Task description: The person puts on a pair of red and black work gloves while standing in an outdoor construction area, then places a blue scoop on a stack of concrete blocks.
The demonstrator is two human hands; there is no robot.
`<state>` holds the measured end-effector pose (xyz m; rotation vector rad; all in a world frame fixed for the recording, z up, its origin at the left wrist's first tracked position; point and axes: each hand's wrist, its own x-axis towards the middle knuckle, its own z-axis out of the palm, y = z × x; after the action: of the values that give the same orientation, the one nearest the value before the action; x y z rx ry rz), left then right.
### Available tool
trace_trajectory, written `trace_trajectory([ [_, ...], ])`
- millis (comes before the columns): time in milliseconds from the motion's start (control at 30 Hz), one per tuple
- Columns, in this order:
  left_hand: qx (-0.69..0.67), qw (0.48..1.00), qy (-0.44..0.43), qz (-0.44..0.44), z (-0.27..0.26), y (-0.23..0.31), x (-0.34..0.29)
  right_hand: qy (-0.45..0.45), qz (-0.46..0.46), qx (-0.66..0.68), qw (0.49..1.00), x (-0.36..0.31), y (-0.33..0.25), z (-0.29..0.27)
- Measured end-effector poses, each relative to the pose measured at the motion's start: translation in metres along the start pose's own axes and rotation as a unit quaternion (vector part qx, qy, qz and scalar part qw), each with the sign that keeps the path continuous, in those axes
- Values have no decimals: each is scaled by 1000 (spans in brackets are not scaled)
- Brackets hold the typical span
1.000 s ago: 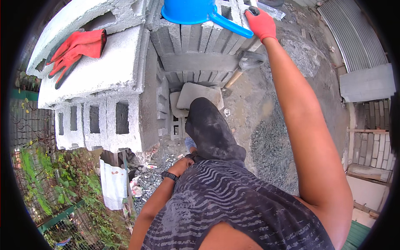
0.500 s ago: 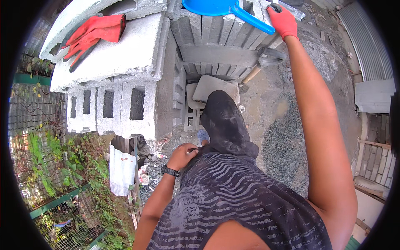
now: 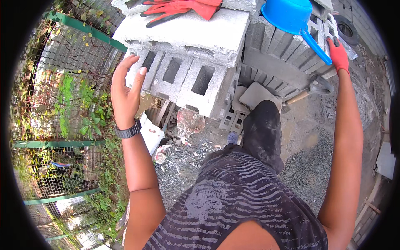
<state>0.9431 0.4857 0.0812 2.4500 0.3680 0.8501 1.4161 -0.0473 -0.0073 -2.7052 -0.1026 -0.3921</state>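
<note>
My bare left hand [image 3: 126,93], with a dark watch at the wrist, is raised at the left end of a stack of grey hollow concrete blocks [image 3: 170,71]. Its thumb and fingers are apart and hold nothing. Red work gloves [image 3: 185,7] with dark fingertips lie on top of that stack. My right hand [image 3: 339,56] wears a red glove with dark fingertips and grips the edge of a concrete block [image 3: 330,28] in the right stack. Close to it, a blue plastic dipper [image 3: 289,16] rests on the blocks, its handle sticking out toward me.
A shovel [image 3: 306,92] leans below the right stack. Flat concrete slabs [image 3: 259,96] lie between the stacks near my leg. Gravel [image 3: 310,166] covers the ground to the right. A green-framed wire fence [image 3: 60,144] with plants runs along the left; a tire [image 3: 346,30] lies far right.
My left hand has risen from beside my hip to the left block stack, its fingers spreading. The view has swung left, while my right hand stays on the block edge.
</note>
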Motion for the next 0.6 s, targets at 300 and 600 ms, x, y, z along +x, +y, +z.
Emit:
trace_trajectory([
  [300,123,992,14,-22,73,-67,22,172,0,-19,985,-15,1,-6],
  [600,79,995,11,-56,74,-73,18,29,70,5,997,-21,-12,-15],
])
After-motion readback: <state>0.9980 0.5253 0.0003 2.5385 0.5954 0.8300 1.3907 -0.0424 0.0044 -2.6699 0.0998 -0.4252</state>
